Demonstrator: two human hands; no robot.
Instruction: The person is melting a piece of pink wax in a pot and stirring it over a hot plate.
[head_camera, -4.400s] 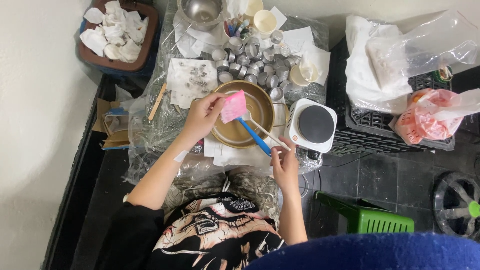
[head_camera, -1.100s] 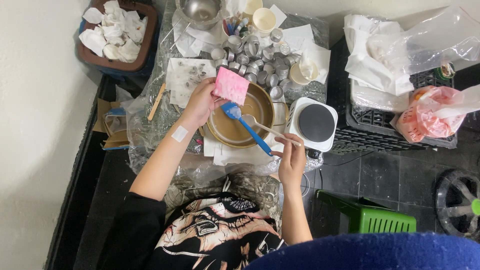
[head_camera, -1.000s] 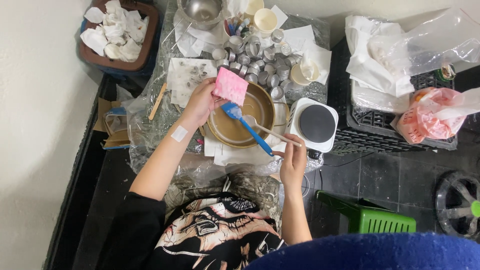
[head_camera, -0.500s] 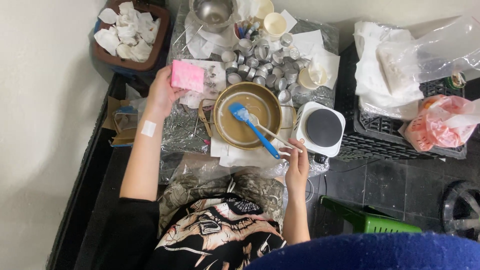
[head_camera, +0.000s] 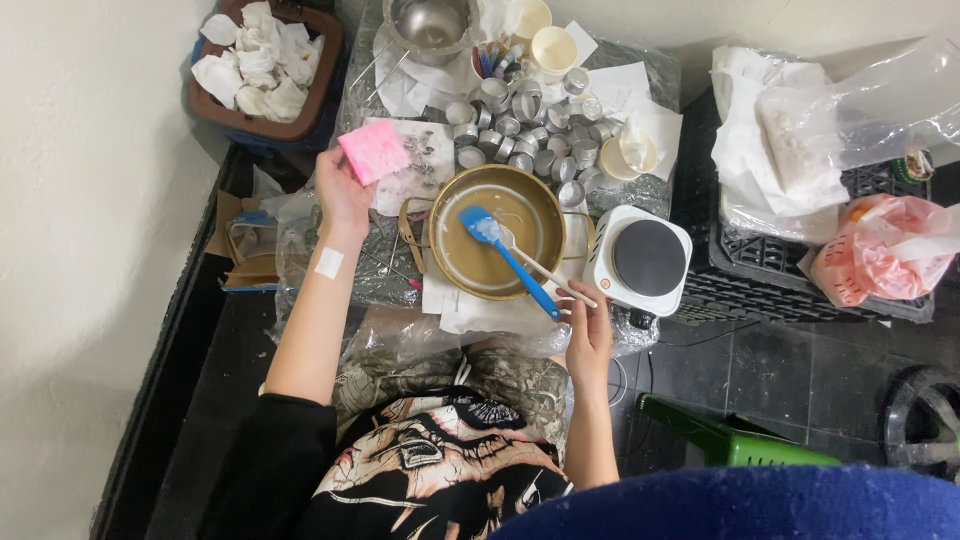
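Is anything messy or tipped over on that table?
Yes. The small metal cups behind the gold pan lie in a jumbled heap, some on their sides. The white paper near the pink sponge in the left hand is stained with dark blotches. No spill shows.

pink sponge (head_camera: 372, 152) held up, blue spatula (head_camera: 505, 258) in pan

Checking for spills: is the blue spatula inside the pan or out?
Partly in: the blue spatula has its blade inside the brass pan, handle leaning over the rim.
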